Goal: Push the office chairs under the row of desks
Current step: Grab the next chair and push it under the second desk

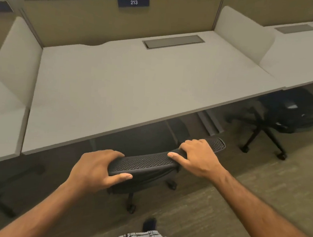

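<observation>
Both hands, left hand [95, 167] and right hand [198, 158], are gripping the mesh backrest [148, 162], rolling this chair beneath desk 213's [116, 89] front edge (seat apparently under already), while another chair [275, 116] is sitting tucked rightward.

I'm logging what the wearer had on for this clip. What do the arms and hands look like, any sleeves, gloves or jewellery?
Both forearms are bare up to the frame edge: no sleeves in view. The left hand and right hand wear no gloves, and no rings, watch or wristband are visible.
</observation>
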A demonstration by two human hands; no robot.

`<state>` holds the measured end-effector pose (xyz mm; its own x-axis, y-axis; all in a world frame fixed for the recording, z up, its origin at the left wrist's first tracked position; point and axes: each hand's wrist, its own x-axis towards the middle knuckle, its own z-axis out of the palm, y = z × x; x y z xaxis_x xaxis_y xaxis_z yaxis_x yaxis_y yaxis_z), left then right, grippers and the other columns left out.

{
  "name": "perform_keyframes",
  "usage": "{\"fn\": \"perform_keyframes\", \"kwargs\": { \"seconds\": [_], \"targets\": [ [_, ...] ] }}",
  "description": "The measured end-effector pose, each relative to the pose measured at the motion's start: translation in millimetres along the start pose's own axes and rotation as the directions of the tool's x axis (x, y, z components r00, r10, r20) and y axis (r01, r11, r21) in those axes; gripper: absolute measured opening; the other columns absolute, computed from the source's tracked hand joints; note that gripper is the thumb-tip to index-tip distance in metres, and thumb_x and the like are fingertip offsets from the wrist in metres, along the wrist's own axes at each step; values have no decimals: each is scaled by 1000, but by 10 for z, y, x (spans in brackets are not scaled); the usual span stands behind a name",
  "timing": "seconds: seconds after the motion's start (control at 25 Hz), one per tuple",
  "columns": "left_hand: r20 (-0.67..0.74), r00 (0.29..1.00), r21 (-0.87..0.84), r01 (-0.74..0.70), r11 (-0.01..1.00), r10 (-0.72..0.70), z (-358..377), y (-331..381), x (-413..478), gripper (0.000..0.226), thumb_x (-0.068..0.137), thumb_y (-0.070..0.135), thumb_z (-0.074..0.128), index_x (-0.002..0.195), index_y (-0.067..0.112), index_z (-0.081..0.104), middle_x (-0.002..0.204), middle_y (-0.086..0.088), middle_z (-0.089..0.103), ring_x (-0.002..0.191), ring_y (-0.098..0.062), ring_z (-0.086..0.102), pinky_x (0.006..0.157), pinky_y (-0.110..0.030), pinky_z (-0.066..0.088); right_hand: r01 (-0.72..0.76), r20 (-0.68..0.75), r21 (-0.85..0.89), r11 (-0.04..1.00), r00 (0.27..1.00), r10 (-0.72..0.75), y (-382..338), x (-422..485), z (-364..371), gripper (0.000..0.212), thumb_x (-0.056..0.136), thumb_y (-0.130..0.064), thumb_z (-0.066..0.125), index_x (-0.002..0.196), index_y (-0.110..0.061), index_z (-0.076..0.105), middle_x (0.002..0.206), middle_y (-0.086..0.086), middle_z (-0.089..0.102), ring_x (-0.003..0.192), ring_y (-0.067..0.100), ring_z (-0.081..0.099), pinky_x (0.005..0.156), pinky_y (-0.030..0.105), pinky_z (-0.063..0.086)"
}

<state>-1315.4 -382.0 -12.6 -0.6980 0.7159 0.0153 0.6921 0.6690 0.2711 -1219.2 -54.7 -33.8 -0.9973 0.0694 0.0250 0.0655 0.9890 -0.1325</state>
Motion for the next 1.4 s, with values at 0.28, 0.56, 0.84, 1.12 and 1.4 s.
{"fn": "perform_keyframes", "kwargs": {
  "seconds": [0.28, 0.56, 0.84, 1.12, 1.4],
  "targets": [
    [2, 998, -37, -65, 997, 65, -123, -318, 276, 71, 76, 91, 43, 113, 37, 69, 106, 26, 69, 94, -4, 67, 71, -31, 54, 30, -55, 77, 997, 998, -25, -14, 122, 45, 80, 90, -89, 17, 67, -22, 55, 65, -8, 53, 62, 12, 52, 66, 32, 38],
    [52, 995, -53, -79, 995, 81, -67, -274, 752, 74, 75, 94, 40, 117, 40, 66, 108, 27, 68, 94, -2, 63, 70, -23, 45, -8, -81, 72, 997, 997, 14, 277, 344, 14, 75, 91, -84, 22, 75, -24, 61, 71, -7, 56, 67, 12, 54, 68, 32, 44],
    [177, 984, -68, 37, 997, -24, 184, 245, 1535, 87, 66, 104, 27, 127, 49, 55, 105, 32, 64, 88, 3, 56, 70, -21, 39, -28, -45, 55, 998, 999, 31, 1206, 701, -175, 64, 91, -73, 28, 82, -24, 68, 76, -8, 63, 68, 11, 58, 68, 32, 49],
    [262, 954, -71, 169, 983, -145, 522, 1068, 2309, 95, 54, 110, 29, 117, 45, 60, 93, 26, 66, 81, 3, 59, 76, -26, 51, 46, 113, 55, 997, 992, -52, 2321, 1091, -328, 73, 86, -80, 20, 95, -30, 72, 85, -11, 71, 76, 11, 64, 75, 36, 55],
    [192, 939, -101, 307, 946, -284, 636, 1540, 2736, 95, 50, 109, 37, 118, 47, 62, 101, 28, 65, 89, 0, 60, 78, -30, 50, 144, 111, 104, 984, 982, -156, 2985, 1446, -458, 53, 97, -69, 40, 86, -25, 68, 83, -7, 69, 75, 14, 61, 69, 35, 51]
  ]
}}
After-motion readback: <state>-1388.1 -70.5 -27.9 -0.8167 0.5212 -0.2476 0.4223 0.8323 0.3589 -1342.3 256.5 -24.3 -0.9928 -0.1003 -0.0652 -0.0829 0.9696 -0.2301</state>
